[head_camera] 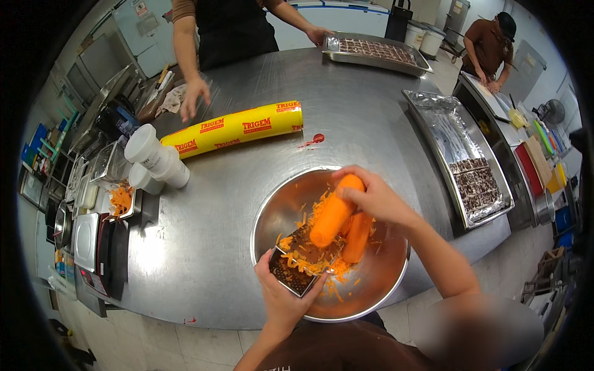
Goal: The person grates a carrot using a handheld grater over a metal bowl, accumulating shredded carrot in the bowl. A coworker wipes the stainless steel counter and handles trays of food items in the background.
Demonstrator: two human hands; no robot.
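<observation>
My left hand (287, 292) grips one end of a metal box grater (311, 250), which lies tilted inside a large stainless steel bowl (274, 204). Orange shreds cling to the grater. In my right hand (373, 192) is a thick peeled carrot (336, 213), held just over the grater; whether they touch I cannot tell. A second peeled carrot (358, 237) rests in the bowl among grated carrot (341, 269).
A yellow film roll (236, 130) lies beyond the bowl, beside white tubs (160, 157). At left are a scale (88, 246) and a tray of peelings (121, 201). Metal trays (436, 134) (371, 65) hold dark pieces. A co-worker (232, 32) stands opposite; another person (489, 51) works at right.
</observation>
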